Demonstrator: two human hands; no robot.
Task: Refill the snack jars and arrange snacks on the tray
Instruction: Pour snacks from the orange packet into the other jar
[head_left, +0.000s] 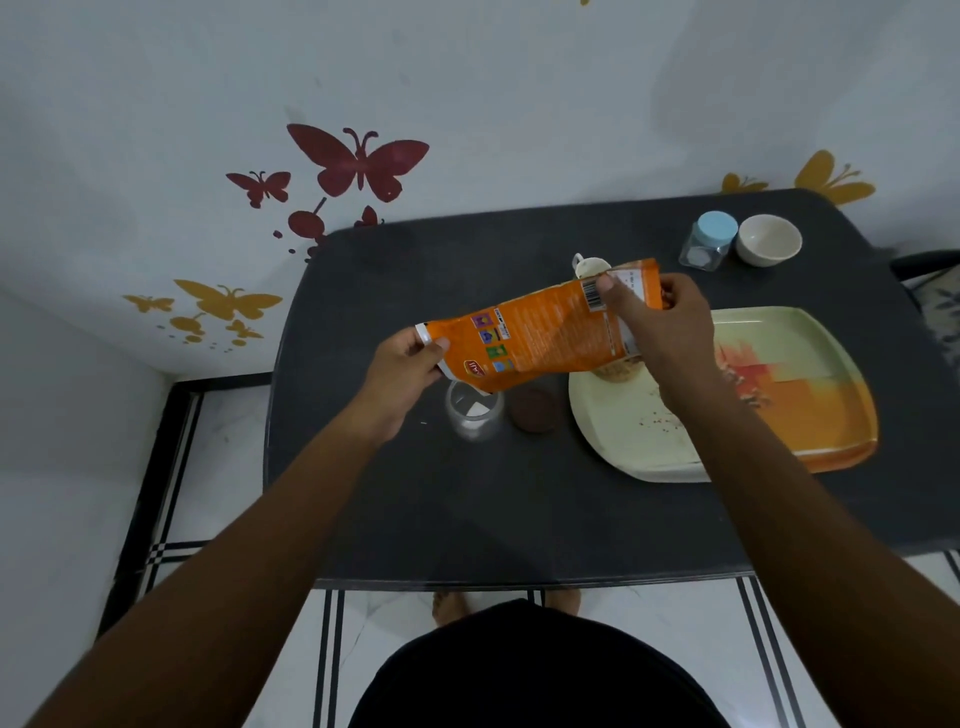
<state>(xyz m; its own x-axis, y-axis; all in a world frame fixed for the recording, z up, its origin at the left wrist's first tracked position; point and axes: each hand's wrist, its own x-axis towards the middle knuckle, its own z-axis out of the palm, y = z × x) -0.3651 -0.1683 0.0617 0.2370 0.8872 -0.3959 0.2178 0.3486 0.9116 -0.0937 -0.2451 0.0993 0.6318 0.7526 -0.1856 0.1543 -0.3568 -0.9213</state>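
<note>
The orange snack packet (540, 332) hangs tilted over the dark table (467, 509), and we hold it by both ends: our left hand (410, 369) pinches its lower end, our right hand (660, 322) grips its raised end. Straight below the packet's lower end stands an open clear jar (475, 410), with a brown lid (532, 410) lying just beside the jar. Under the packet's raised end lies the tray (810, 410). Beyond the packet stand a blue-lidded jar (709, 247) and a white bowl (769, 240).
</note>
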